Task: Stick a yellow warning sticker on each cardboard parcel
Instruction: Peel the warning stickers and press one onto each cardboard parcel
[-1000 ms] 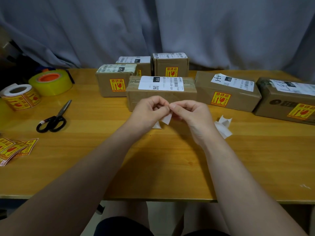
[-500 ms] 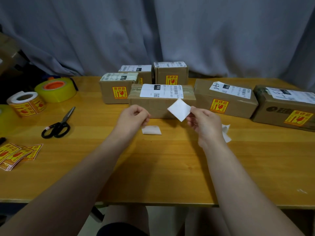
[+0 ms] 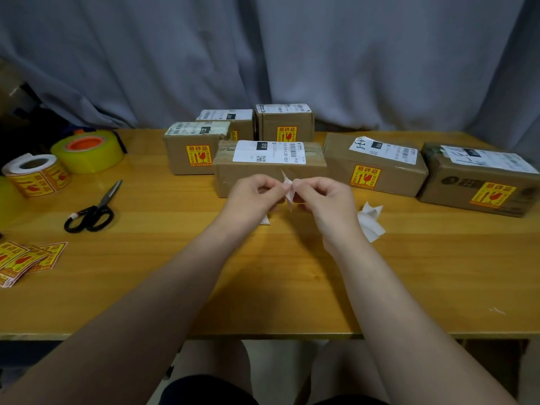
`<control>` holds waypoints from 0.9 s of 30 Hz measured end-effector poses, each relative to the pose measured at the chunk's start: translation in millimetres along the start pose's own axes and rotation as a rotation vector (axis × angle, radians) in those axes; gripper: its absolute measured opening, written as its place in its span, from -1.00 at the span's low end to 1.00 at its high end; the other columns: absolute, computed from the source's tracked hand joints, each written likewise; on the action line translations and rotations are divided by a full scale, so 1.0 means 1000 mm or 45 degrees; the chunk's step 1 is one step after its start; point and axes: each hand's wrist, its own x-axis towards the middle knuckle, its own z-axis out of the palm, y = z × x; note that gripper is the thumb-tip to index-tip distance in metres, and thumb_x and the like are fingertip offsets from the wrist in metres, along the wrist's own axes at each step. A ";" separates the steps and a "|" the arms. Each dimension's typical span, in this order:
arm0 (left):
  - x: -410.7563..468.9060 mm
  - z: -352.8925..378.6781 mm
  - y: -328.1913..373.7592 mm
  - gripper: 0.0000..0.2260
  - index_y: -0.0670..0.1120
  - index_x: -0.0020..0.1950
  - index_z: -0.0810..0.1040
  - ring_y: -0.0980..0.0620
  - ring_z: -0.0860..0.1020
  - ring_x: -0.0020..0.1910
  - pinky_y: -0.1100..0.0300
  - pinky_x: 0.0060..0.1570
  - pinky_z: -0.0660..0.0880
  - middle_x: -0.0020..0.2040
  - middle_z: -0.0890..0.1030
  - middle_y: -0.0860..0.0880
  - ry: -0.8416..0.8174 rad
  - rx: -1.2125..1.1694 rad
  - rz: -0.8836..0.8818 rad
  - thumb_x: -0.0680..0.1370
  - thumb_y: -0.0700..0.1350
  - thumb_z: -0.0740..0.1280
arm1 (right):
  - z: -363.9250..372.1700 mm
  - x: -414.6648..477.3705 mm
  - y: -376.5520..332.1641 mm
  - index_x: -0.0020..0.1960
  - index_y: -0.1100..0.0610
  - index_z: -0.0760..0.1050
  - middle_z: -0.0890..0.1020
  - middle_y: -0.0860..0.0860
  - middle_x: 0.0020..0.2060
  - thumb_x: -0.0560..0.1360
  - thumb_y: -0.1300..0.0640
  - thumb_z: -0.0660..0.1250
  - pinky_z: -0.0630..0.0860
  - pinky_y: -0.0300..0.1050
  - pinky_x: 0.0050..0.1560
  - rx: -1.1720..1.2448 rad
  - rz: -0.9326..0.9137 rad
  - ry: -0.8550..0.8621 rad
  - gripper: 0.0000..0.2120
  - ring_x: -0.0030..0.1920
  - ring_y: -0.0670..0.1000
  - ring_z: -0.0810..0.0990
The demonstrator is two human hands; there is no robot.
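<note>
Head view: I count one desk, six cardboard parcels, one tape roll, one sticker roll, one pair of scissors. Above the desk, just before the centre parcel, my left grip and right grip, fingers curled, together pinch one white-backed sticker.

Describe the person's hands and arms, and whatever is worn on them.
The left forearm and right forearm are bare as far as the frame shows: no sleeves in view. The left hand and right hand wear no gloves; no ring, watch, bracelet or marking shows on either.
</note>
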 end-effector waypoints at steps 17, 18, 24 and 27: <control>-0.005 -0.029 -0.012 -0.94 0.01 -0.08 0.58 0.11 0.47 -0.02 0.23 -0.06 0.36 -0.07 0.58 0.08 -0.342 1.148 0.389 0.50 -0.03 0.36 | -0.022 0.008 -0.005 -0.21 0.12 0.56 0.64 0.05 -0.24 0.47 0.18 0.39 0.45 -0.28 -0.39 0.494 0.414 0.496 -0.91 -0.35 -0.07 0.52; -0.007 -0.027 -0.013 -0.90 0.01 -0.06 0.60 0.09 0.48 0.01 0.19 -0.02 0.37 -0.03 0.59 0.08 -0.470 1.260 0.367 0.49 0.01 0.35 | -0.019 0.007 -0.006 -0.22 0.12 0.55 0.64 0.04 -0.24 0.47 0.17 0.38 0.45 -0.27 -0.37 0.463 0.402 0.480 -0.90 -0.34 -0.06 0.52; -0.012 -0.017 -0.004 -0.78 0.00 -0.12 0.59 0.08 0.48 -0.10 0.14 -0.10 0.44 -0.11 0.52 0.06 -0.179 0.946 0.457 0.46 0.14 0.33 | -0.003 -0.001 -0.010 -0.30 0.12 0.55 0.59 0.00 -0.35 0.48 0.18 0.36 0.43 -0.21 -0.31 0.300 0.295 0.437 -0.82 -0.33 -0.06 0.50; -0.010 -0.014 0.001 -0.75 -0.04 -0.07 0.51 0.06 0.43 -0.04 0.16 -0.03 0.38 -0.06 0.46 0.04 0.097 1.020 0.639 0.45 0.12 0.36 | 0.009 -0.005 -0.010 -0.32 0.13 0.56 0.59 0.02 -0.37 0.47 0.18 0.37 0.44 -0.19 -0.25 0.246 0.235 0.397 -0.81 -0.32 -0.03 0.51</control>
